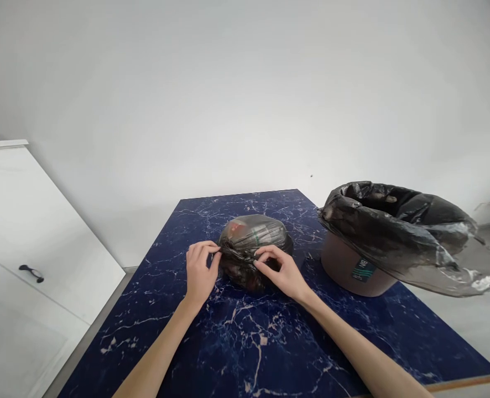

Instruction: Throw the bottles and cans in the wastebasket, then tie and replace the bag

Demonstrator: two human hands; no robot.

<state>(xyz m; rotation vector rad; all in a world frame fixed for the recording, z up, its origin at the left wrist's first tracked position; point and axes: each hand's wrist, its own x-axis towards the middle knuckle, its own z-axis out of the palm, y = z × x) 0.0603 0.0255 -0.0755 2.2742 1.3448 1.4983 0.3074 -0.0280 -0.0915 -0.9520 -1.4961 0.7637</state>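
A full, dark, half-transparent trash bag [253, 235] lies in the middle of the blue marbled table [245, 342]. Coloured rubbish shows through its top. My left hand [199, 271] pinches the gathered plastic at the bag's near left side. My right hand [280, 271] grips the twisted plastic on the near right, fingers curled on it. Both hands hold the bag's neck between them, close together.
A brown bin [348, 265] lined with a fresh black bag [402, 232] stands at the table's right side, leaning over the right edge. A white cabinet [25, 243] with a dark handle is on the left. A white wall lies behind.
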